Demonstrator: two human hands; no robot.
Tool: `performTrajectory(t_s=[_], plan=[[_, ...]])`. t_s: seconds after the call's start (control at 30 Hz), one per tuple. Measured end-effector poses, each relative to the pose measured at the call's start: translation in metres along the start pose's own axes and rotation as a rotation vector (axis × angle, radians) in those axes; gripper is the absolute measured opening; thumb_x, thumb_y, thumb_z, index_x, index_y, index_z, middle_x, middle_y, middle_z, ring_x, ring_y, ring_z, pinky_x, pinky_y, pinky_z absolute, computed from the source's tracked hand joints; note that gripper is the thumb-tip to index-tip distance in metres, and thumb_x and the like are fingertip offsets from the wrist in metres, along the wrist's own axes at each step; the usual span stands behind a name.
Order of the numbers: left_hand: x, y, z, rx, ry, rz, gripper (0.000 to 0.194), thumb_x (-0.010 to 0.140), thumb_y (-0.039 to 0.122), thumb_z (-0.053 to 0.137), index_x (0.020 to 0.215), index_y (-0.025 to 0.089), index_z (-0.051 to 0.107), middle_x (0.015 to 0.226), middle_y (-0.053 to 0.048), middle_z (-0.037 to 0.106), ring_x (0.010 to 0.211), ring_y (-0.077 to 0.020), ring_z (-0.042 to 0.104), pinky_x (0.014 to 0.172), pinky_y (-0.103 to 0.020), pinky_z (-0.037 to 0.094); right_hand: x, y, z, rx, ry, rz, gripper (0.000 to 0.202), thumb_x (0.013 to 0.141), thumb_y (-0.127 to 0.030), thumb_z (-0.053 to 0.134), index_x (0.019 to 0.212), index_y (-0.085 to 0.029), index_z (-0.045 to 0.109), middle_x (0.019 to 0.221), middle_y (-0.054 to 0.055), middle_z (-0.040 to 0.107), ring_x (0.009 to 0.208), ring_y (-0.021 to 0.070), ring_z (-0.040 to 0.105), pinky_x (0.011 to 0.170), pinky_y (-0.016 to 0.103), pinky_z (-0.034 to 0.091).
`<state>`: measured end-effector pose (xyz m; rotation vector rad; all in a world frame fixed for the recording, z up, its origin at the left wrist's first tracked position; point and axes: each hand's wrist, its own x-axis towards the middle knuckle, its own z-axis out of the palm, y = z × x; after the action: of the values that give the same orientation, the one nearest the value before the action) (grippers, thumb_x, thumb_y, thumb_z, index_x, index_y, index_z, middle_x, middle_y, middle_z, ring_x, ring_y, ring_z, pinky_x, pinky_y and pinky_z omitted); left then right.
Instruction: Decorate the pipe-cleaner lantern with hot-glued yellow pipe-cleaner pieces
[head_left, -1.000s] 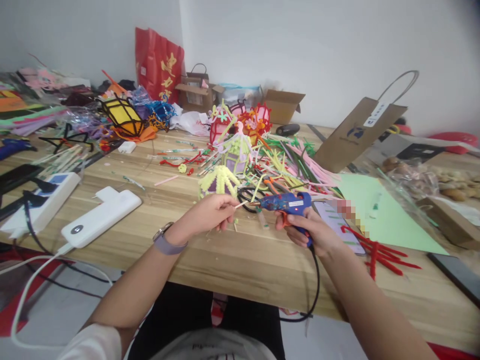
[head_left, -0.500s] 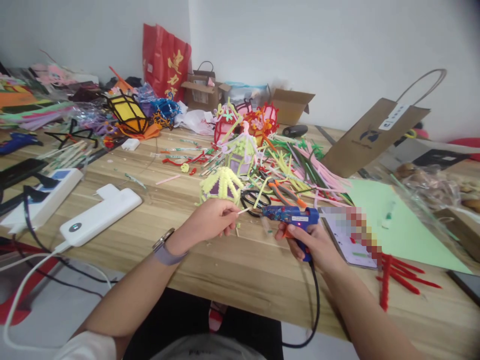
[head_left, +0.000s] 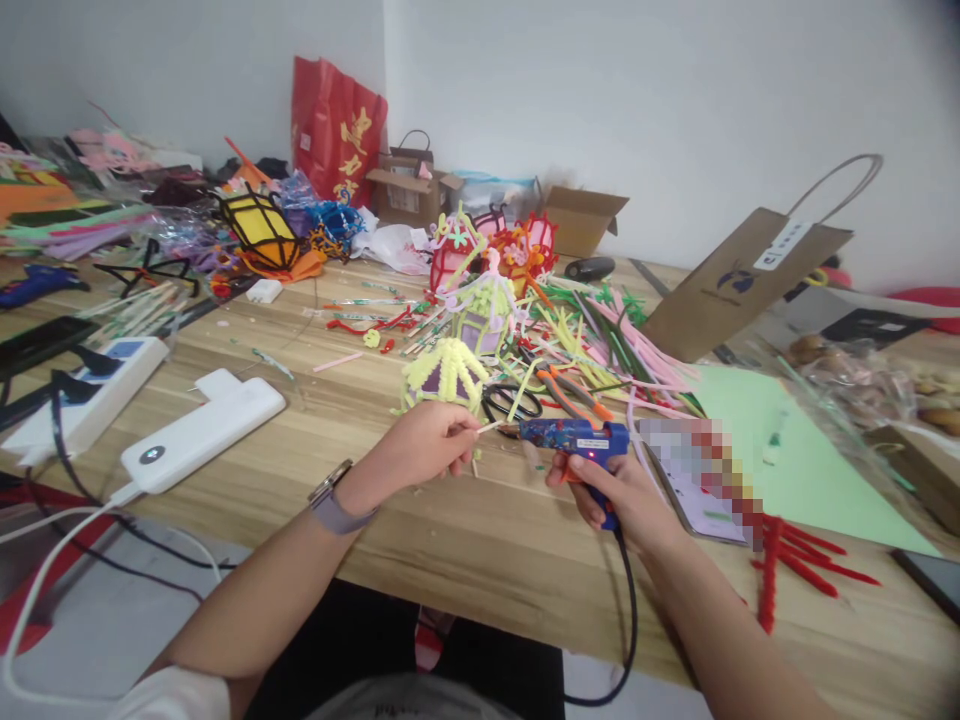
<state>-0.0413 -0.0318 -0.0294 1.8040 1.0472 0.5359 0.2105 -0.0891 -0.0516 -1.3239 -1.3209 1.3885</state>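
My left hand pinches a thin pale stick, which points right toward the nozzle of a blue glue gun. My right hand is wrapped round the gun's handle, and a small red light shows on its side. Whether nozzle and stick touch, I cannot tell. Just behind my left hand stands a yellow-ribbed purple lantern. Black-handled scissors lie beyond the nozzle, beside orange-handled pliers. Another yellow and purple lantern stands farther back.
Pipe cleaners are heaped behind the gun. At left lie a white power bank and a power strip. A partly blurred phone, green sheet and paper bag are at right. The gun's cord hangs over the table edge.
The glue gun in my right hand has moved slightly left, bringing its nozzle nearer the pale stick. My left hand has barely moved. The view has shifted slightly.
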Motion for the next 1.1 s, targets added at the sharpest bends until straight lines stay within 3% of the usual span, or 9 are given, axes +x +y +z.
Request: performTrajectory(t_s=[0.57, 1.1], plan=[[-0.003, 0.009, -0.002, 0.002, 0.002, -0.001, 0.02, 0.083, 0.029, 0.046, 0.071, 0.017, 0.055, 0.061, 0.0, 0.061, 0.05, -0.0107, 0.06, 0.041, -0.017, 0.04, 0.001, -0.001, -0.002, 0.017, 0.027, -0.005, 0.043, 0.077, -0.059, 0.063, 0.067, -0.017, 0.066, 0.036, -0.004, 0.044, 0.031, 0.007, 0.031, 0.034, 0.022, 0.025], [-0.004, 0.012, -0.003, -0.005, -0.024, -0.007, 0.022, 0.084, 0.03, 0.046, 0.069, 0.017, 0.055, 0.061, 0.0, 0.06, 0.048, -0.0103, 0.059, 0.04, -0.017, 0.039, 0.0, 0.001, -0.003, 0.036, 0.017, -0.006, 0.042, 0.078, -0.058, 0.062, 0.07, -0.017, 0.067, 0.037, -0.004, 0.045, 0.031, 0.0072, 0.032, 0.035, 0.022, 0.024]])
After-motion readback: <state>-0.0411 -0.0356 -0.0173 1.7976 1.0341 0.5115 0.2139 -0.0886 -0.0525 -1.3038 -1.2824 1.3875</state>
